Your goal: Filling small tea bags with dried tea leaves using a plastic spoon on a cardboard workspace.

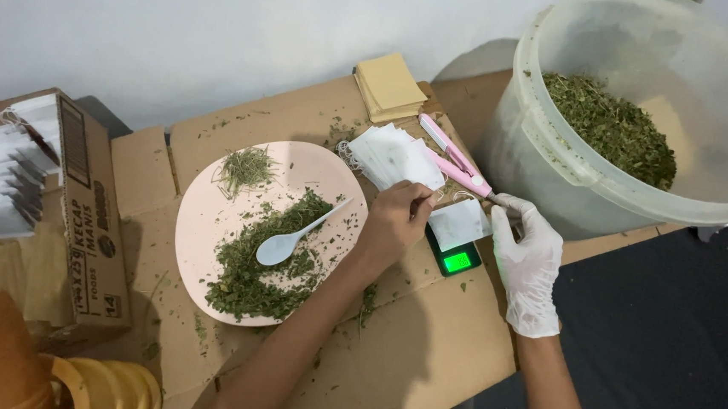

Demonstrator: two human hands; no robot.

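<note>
A pink plate of dried green herbs with a white spoon is seen leftmost on the cardboard surface, then the bare left hand pinching a white sachet over the small scale, the gloved right hand closed on the sachet's far edge, and a herb-filled tub beyond.

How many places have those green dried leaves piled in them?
2: a heap on the round pink plate with the white plastic spoon, and more inside the big translucent plastic bucket. Loose crumbs also dot the cardboard.
</note>
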